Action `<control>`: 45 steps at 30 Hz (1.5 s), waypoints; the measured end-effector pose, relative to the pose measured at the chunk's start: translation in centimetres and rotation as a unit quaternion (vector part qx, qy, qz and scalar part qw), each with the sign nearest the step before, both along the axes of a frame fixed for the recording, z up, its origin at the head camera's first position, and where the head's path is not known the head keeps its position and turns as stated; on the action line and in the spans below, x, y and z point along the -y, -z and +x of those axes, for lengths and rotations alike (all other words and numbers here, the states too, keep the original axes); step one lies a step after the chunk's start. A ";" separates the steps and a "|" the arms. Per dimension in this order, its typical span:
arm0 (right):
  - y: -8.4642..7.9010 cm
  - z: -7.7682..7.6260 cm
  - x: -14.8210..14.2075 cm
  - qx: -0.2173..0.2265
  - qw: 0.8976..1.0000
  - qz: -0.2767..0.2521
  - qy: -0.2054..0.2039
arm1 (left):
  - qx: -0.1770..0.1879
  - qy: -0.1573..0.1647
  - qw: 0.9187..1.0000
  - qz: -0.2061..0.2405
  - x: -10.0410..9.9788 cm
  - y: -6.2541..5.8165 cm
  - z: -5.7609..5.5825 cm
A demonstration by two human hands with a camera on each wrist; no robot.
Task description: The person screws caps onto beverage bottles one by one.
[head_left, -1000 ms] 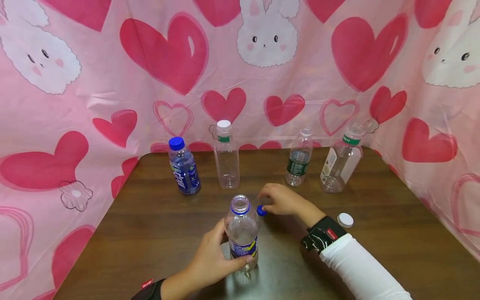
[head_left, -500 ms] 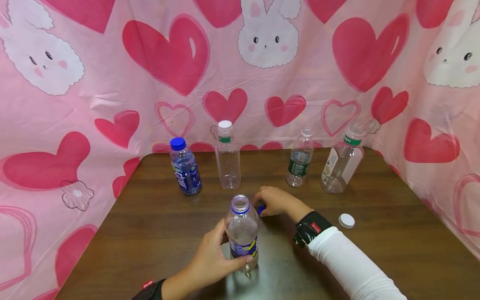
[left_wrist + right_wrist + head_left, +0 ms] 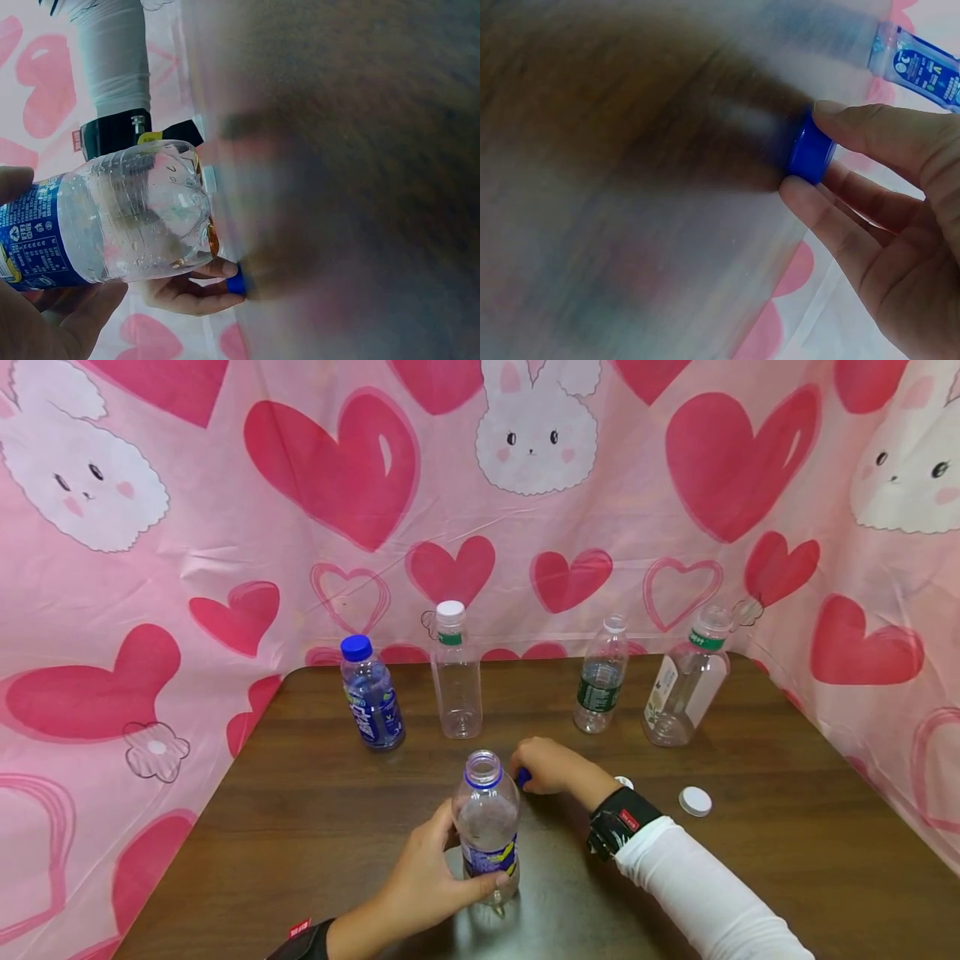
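My left hand (image 3: 431,878) grips a clear, uncapped plastic bottle (image 3: 486,818) with a purple-blue label and a blue ring at its neck. The bottle stands about upright near the table's front; a little amber liquid shows at its base in the left wrist view. Just beyond it to the right, my right hand (image 3: 555,765) pinches a blue bottle cap (image 3: 811,152) between thumb and fingers. In the right wrist view the cap lies at the table surface, thumb on one side, fingertips on the other. From the head, the fingers partly cover the cap.
At the back of the wooden table (image 3: 300,827) stand a blue-capped bottle (image 3: 372,706), a white-capped clear bottle (image 3: 457,693), a green-labelled uncapped bottle (image 3: 600,681) and a larger uncapped bottle (image 3: 686,689). A white cap (image 3: 695,801) lies right of my right wrist; another white cap (image 3: 624,782) peeks out behind it.
My right hand has moved slightly left and closed its fingers around the blue cap. A second white cap now shows behind the right wrist. The left hand and its bottle have hardly moved.
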State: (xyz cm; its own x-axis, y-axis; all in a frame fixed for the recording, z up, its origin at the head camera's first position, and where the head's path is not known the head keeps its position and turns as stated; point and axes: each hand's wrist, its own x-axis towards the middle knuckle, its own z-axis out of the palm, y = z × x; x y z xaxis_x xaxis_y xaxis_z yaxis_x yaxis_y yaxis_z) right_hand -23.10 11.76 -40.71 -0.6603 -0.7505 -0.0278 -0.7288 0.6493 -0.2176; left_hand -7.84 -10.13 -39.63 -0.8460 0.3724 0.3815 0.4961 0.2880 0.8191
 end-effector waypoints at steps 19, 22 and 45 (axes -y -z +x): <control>-4.9 1.1 -1.1 0.028 0.992 -0.125 -0.010 | 0.002 -0.015 1.000 -0.016 0.0 0.3 -0.2; -7.9 2.1 -1.4 0.040 0.982 -0.182 -0.033 | 0.003 -0.014 1.000 -0.010 0.0 0.4 -0.2; -19.3 7.0 -2.1 0.072 0.943 -0.247 -0.210 | -0.014 0.011 1.000 -0.016 -0.3 0.4 -0.8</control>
